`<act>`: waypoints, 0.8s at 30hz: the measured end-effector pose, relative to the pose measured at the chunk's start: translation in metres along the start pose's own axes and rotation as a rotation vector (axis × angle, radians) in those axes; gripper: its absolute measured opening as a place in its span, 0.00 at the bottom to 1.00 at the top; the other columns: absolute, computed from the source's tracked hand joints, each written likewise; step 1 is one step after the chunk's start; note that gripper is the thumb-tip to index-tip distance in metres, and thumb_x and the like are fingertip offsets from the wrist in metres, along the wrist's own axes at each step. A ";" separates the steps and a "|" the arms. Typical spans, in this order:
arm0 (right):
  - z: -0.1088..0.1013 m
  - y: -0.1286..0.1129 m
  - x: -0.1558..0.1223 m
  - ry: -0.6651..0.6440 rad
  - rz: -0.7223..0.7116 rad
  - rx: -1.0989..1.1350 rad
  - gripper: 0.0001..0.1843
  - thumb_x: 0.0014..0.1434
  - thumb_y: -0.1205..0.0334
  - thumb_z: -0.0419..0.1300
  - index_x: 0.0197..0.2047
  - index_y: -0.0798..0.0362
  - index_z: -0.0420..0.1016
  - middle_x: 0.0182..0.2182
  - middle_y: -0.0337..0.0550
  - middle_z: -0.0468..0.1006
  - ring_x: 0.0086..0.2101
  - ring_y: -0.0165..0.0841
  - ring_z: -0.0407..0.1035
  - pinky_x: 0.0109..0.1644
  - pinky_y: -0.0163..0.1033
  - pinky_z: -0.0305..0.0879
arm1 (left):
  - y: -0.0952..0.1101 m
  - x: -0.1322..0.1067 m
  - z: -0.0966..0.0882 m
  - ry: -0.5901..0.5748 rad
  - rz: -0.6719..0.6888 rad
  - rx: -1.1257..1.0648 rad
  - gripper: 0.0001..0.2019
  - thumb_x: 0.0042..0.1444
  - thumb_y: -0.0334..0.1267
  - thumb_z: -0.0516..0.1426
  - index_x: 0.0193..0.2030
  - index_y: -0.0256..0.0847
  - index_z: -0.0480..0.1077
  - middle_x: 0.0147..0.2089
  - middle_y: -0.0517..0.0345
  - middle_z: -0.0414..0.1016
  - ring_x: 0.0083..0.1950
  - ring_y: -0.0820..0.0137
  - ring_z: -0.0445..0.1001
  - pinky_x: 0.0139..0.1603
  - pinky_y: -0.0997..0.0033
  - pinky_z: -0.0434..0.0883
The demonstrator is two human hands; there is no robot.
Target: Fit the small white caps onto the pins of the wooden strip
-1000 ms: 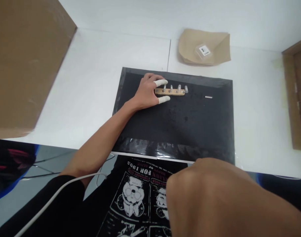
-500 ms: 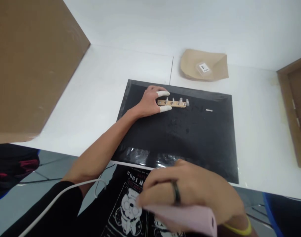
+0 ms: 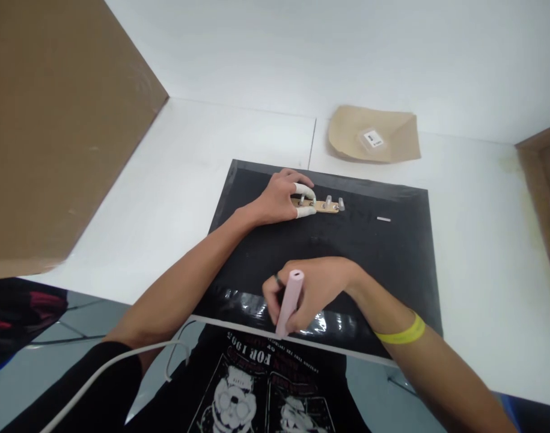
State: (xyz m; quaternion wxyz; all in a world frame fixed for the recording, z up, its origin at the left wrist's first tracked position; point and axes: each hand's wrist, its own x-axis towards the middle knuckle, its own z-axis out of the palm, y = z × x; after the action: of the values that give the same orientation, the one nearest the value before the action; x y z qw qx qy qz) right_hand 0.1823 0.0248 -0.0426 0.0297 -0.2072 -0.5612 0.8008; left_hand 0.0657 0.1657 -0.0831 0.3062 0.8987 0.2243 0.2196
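My left hand [image 3: 284, 195], with white finger cots on the thumb and forefinger, is closed across a narrow light wooden strip [image 3: 327, 207] on the black mat. Small screws and short clear pegs stand along the strip; the fingertips hide part of it near its middle. My right hand [image 3: 317, 285] wears a dark ring and is wrapped round a pink pen-shaped tool [image 3: 291, 297] near the mat's front edge. The tool's upper end has a small dark slot; its lower tip is hidden. To the right of the strip lies a small silvery bar [image 3: 383, 219].
The black mat [image 3: 347, 240] lies on a white table [image 3: 477, 270]. Behind it rests a brown paper pouch [image 3: 398, 141] with a small labelled clear packet [image 3: 372, 139] on it. Cardboard walls [image 3: 67, 132] stand at left and right. A white cable [image 3: 112, 367] runs by my left arm.
My right hand has come up from below the table edge to over the mat's front, turning the pink tool upright. My left fingers have closed in further along the strip. The view has shifted slightly.
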 end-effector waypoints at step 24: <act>-0.004 0.022 0.113 -0.734 0.015 0.383 0.24 0.38 0.74 0.82 0.33 0.56 0.73 0.27 0.30 0.84 0.29 0.33 0.80 0.34 0.36 0.81 | -0.003 0.003 0.006 0.057 0.052 -0.075 0.01 0.60 0.34 0.67 0.39 0.43 0.82 0.52 0.55 0.84 0.54 0.62 0.79 0.60 0.54 0.66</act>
State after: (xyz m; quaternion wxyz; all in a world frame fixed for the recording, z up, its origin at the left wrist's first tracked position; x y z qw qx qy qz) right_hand 0.0844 0.0525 -0.0974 -0.1403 0.0972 -0.3737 0.9117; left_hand 0.0709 0.1663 -0.0887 0.3273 0.8855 0.2010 0.2615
